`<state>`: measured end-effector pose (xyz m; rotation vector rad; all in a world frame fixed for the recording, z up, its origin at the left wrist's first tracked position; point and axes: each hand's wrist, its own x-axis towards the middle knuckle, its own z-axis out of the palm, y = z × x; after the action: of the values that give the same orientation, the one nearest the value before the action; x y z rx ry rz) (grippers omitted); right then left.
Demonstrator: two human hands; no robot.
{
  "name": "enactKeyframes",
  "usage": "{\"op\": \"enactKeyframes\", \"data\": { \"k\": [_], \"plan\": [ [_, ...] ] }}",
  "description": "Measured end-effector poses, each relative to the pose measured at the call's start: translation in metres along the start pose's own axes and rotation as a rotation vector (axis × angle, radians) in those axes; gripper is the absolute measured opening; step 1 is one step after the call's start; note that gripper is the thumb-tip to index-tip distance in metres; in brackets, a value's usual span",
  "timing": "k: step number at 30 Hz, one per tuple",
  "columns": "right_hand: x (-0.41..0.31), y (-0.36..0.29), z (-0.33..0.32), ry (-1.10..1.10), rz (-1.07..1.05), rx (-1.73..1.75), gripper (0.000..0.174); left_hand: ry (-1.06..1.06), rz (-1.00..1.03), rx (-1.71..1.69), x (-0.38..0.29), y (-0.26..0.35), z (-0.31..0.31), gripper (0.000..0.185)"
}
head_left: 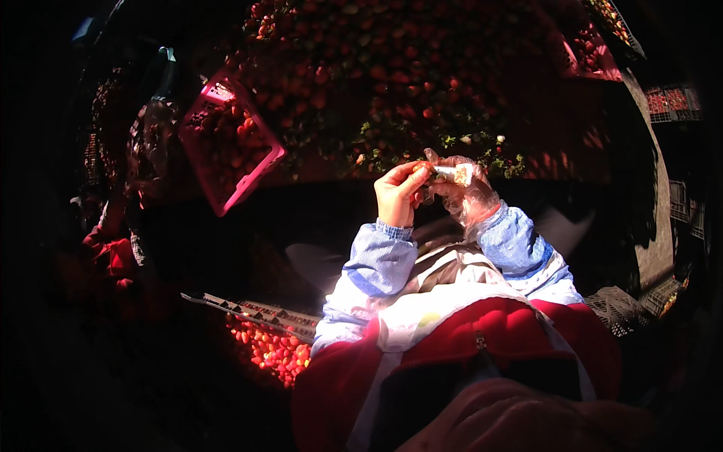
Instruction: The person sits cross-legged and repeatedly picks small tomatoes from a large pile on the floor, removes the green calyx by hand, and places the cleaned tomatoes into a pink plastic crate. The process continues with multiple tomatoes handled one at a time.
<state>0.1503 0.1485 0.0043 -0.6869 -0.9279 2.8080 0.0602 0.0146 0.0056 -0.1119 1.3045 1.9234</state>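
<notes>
My left hand [396,191], bare, pinches a small red fruit, seemingly a strawberry [422,166], between thumb and fingers. Close against it, my right hand [470,199] wears a clear plastic glove. Its fingers grip a small hand tool [453,173] with a whitish, worn handle. The tool's working end meets the fruit and is hidden by the fingers. Just beyond both hands lie green leafy strawberry tops [373,153]. A wide heap of red strawberries [395,68] spreads behind them, mostly in shadow.
A pink plastic crate [248,185] holding strawberries stands tilted at left; another pink crate [609,72] is at upper right. More red fruit [277,350] lies behind a dark crate edge [254,311] at lower left. Dark crates [618,311] stand at right. A person [152,135] is at far left.
</notes>
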Motion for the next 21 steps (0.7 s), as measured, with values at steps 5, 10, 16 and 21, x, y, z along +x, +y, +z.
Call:
{"op": "enactKeyframes", "data": {
  "k": [5,10,16,21],
  "plan": [
    [0.011,-0.016,0.004,0.109,0.133,-0.062,0.049,-0.222,-0.286,-0.508,0.011,0.02,-0.026,0.038],
    [0.067,-0.046,0.043,-0.081,-0.174,-0.838,0.04,-0.034,0.08,-0.256,0.016,0.106,-0.083,0.045],
    [0.159,-0.047,0.084,-0.199,-0.28,-1.816,0.041,0.495,0.879,0.743,0.043,0.183,-0.12,0.036],
    [0.11,-0.033,0.066,-0.155,-0.263,-0.47,0.032,0.033,0.517,0.42,0.049,0.085,-0.059,0.041]
  ]
}}
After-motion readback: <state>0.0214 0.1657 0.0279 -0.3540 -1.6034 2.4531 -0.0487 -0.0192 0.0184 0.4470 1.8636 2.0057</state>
